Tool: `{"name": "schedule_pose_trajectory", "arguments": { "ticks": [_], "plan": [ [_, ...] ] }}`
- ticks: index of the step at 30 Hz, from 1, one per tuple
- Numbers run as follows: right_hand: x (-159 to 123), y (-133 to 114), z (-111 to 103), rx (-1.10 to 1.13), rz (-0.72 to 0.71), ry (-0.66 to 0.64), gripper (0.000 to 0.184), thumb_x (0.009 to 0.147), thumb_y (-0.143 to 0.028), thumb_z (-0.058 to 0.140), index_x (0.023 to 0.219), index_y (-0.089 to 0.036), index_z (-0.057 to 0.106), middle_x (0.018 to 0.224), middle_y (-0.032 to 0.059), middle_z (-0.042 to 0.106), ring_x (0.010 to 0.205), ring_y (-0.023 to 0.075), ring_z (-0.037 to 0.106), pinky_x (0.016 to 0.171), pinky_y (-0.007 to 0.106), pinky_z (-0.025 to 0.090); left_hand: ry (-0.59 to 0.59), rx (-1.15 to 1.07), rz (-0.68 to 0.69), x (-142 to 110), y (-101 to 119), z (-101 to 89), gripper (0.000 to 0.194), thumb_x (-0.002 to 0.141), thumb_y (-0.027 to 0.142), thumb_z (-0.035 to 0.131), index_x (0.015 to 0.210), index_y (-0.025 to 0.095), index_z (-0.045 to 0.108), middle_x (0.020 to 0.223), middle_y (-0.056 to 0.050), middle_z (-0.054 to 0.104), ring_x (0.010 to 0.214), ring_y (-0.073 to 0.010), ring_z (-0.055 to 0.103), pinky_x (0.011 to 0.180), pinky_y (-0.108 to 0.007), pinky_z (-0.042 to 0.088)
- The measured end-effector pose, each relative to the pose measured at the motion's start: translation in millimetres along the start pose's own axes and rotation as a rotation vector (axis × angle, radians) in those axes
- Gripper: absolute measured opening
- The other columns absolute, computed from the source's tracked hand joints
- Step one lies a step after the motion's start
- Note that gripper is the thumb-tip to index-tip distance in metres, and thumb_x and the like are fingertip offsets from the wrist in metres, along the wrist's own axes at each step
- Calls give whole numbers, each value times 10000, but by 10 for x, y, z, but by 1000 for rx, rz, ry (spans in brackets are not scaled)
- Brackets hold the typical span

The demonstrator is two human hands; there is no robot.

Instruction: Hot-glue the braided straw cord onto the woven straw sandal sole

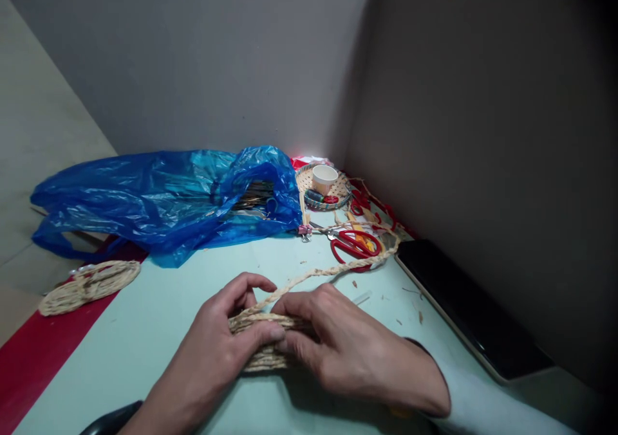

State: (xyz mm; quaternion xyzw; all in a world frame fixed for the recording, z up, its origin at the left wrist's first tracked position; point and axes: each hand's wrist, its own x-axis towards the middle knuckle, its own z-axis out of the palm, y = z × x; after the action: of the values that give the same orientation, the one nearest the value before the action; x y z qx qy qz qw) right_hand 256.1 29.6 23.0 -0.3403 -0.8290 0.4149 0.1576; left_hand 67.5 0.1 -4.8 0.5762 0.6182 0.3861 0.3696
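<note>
Both my hands hold a small coiled piece of braided straw (263, 338) low on the pale green table (159, 332). My left hand (219, 338) grips its left side, thumb and fingers curled round the edge. My right hand (345, 348) covers its right side, fingers pressed on the top coil. A loose braided straw cord (333, 271) runs from the coil up and right toward the red scissors (355, 245).
A crumpled blue plastic bag (168, 197) lies at the back. A flat woven oval (89, 284) rests at the left on a red strip. A woven tray (309, 181) with a white cup (324, 177) stands in the corner. A dark tablet (463, 306) lies along the right wall.
</note>
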Motion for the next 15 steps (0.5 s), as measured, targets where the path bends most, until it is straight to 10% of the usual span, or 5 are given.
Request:
{"name": "schedule_pose_trajectory", "arguments": {
  "ticks": [10, 15],
  "plan": [
    [19, 54, -109, 125, 12, 34, 59, 853, -171, 613, 851, -157, 670, 666, -45, 530, 620, 118, 454, 572, 252, 302, -12, -136, -2, -20, -12, -85, 424, 841, 510, 681, 1194, 280, 636, 699, 47, 610, 660, -173, 599, 589, -250, 455],
    [61, 135, -137, 286, 47, 77, 162, 889, -272, 627, 960, -144, 696, 844, 14, 630, 778, 167, 561, 654, 257, 400, 103, -217, 57, -21, 66, -243, 378, 833, 479, 705, 1162, 294, 685, 1219, -21, 715, 1134, -244, 634, 860, -245, 506]
  ]
}}
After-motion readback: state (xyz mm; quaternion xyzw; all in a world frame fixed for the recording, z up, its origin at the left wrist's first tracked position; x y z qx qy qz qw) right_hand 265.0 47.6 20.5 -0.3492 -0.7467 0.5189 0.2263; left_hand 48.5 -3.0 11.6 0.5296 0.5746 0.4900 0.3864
